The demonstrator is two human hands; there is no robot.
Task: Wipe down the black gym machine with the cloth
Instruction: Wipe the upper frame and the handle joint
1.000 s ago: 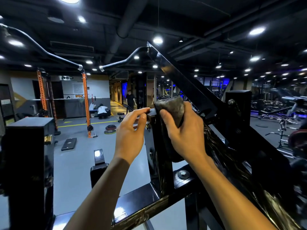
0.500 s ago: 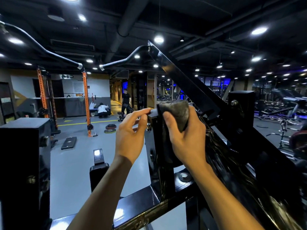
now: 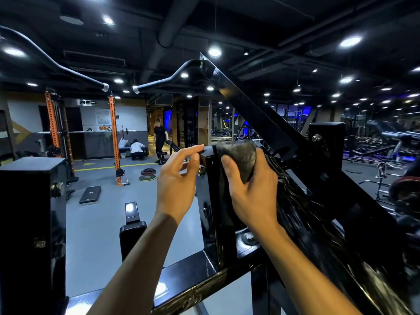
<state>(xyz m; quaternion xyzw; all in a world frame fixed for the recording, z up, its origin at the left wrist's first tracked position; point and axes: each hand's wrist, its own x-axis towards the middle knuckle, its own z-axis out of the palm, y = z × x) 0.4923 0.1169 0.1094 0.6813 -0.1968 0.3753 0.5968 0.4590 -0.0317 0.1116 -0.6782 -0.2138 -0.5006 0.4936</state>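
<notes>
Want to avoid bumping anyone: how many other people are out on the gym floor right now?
2: one person standing at the corridor mouth, one person crouching just left of them by the wall. Others may be hidden behind machines.

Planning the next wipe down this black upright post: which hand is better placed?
Right hand: it grips the grey cloth against the black upright post. Left hand only pinches the post's top.
</notes>
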